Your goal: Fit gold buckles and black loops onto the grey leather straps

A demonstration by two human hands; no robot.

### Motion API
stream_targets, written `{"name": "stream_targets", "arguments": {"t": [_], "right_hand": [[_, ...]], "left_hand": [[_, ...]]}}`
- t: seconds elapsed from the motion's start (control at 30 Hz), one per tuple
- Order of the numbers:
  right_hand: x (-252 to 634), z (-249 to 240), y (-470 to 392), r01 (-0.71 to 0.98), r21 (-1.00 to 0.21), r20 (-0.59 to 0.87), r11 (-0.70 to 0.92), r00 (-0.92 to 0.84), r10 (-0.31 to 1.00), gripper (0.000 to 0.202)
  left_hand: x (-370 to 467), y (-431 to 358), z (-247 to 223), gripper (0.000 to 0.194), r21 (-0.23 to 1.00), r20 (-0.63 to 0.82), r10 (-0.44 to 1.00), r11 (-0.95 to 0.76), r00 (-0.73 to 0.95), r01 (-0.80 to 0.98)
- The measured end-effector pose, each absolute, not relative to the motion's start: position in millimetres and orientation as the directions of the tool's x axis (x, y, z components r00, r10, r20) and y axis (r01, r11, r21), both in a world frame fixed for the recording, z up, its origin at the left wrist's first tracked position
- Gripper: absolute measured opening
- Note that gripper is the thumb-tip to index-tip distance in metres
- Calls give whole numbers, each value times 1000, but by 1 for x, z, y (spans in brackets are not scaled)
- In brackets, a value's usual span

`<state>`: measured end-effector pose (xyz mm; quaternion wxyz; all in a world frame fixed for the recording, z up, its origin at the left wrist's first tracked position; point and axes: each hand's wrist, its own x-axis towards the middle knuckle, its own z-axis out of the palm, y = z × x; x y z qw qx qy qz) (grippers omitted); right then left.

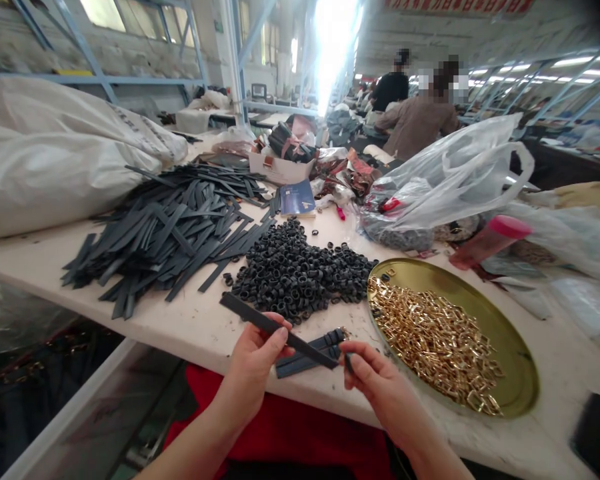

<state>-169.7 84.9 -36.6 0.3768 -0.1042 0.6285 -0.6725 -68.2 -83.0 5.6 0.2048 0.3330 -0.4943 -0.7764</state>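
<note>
My left hand (260,350) is closed on a flat dark strap (250,312), thumb on top, its free end slanting down toward my other hand. Between the thumb and fingers of my right hand (373,373) is a small black loop (349,363), close to the strap's end. Just beyond the hands, a few finished-looking straps (305,357) with loops and a buckle lie at the table's front edge. A heap of black loops (300,270) sits behind them. To the right, a round gold tray (523,363) carries a pile of gold buckles (435,340).
A large pile of dark straps (165,227) lies at left beside a white sack (55,153). Farther back are a blue booklet (298,198), a clear plastic bag (455,173) and a pink-lidded jar (490,241). Two people (415,120) are in the background.
</note>
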Motion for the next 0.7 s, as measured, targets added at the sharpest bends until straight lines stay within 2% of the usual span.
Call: {"name": "stream_targets", "arguments": {"t": [0.07,0.13,0.2,0.27,0.37,0.43,0.5,0.57,0.63,0.7], "right_hand": [[-155,-38,82,575,-818,-421,-25,-627,-655,39],[-149,-41,77,672,-735,-441,-94,-579,-686,44],[-150,-44,71,679,-724,-415,-121,-568,-711,39],[-156,-48,69,623,-775,-380,-109,-596,-708,31],[-165,-51,73,453,-891,-317,-17,-649,-691,28],[-170,-49,78,324,-944,-276,69,-657,-702,28],[-172,-43,82,219,-965,-255,146,-641,-724,26],[-171,-36,83,133,-969,-245,208,-618,-747,23],[-168,-31,83,52,-966,-233,252,-593,-771,19],[-165,-30,82,10,-960,-233,279,-580,-781,21]], "left_hand": [[-68,-83,6,22,936,-223,-648,-351,-728,26],[-65,-78,4,16,968,-117,-584,-246,-803,38],[-61,-70,0,16,989,-29,-479,-143,-877,45],[-56,-66,-6,19,994,-4,-364,-99,-931,34],[-52,-73,-12,21,981,-96,-287,-189,-953,-42],[-52,-84,-13,20,931,-232,-237,-336,-943,-144],[-53,-94,-11,21,793,-394,-75,-531,-916,-298],[-57,-99,-9,28,624,-496,94,-652,-863,-430],[-61,-98,-8,35,583,-533,163,-640,-830,-500],[-65,-91,-8,34,640,-568,166,-527,-806,-560]]}}
